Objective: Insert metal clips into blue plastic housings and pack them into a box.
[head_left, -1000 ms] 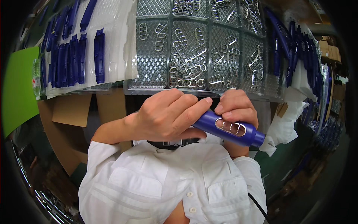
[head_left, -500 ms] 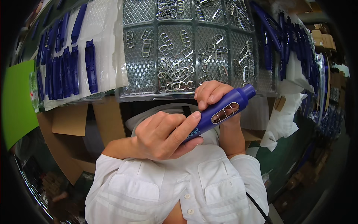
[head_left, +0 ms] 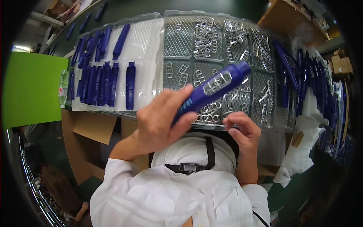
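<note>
My left hand (head_left: pixel 160 113) is wrapped around the lower end of a dark blue tubular casing (head_left: pixel 196 99), tilted up to the right. An oval window near its upper end holds a silver slotted frame (head_left: pixel 217 83), and light lettering marks its side. My right hand (head_left: pixel 245 130) is off the casing, beside the near edge of a clear compartment tray (head_left: pixel 172 41). Its fingers are loosely curled, with a gap to the thumb, and I see nothing in them. Many small silver slotted frames (head_left: pixel 207 36) lie loose in the tray's compartments, some hidden behind the casing.
Left of the tray, rows of blue half-shells (head_left: pixel 130 85) lie on white sheeting, beside a plastic bottle (head_left: pixel 63 89) and a green board (head_left: pixel 32 87). Blue casings (head_left: pixel 304 75) are heaped at the right. An open cardboard box (head_left: pixel 81 151) stands below the table edge.
My right hand has let go of the casing and moved down and right. My left hand has raised the casing over the tray. The view has shifted, showing more of the table's far side.
</note>
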The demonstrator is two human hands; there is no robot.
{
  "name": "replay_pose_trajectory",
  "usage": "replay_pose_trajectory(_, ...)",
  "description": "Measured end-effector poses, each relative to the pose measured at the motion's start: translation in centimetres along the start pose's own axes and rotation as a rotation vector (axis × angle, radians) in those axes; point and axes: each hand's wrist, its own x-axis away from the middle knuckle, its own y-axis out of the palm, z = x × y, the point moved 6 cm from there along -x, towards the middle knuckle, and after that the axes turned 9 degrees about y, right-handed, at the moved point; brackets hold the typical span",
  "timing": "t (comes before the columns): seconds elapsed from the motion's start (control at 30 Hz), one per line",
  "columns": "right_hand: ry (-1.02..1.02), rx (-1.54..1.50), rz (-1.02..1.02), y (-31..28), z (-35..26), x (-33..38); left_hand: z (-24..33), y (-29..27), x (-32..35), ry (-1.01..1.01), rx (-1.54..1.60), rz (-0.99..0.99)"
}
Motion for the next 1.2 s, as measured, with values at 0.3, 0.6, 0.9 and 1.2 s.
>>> replay_pose_trajectory(0.3,0.034,-0.042,0.095,-2.5,-1.3,1.1,-38.1,-5.9,-16.1,-0.097,-0.538,-0.217)
replay_pose_trajectory(0.6,-0.008,0.793,0.520,-4.5,-7.5,-2.3,-13.4,-12.8,-2.0,-0.167,0.178,1.029)
replay_pose_trajectory(0.9,0.304,1.576,-0.029,-5.1,-1.1,-21.8,-5.3,-17.3,41.3,-0.841,-0.160,1.804)
replay_pose_trajectory(1.2,0.068,1.693,-0.192,-9.5,2.7,-27.4,-13.7,-16.4,44.8,-0.906,0.822,1.620)
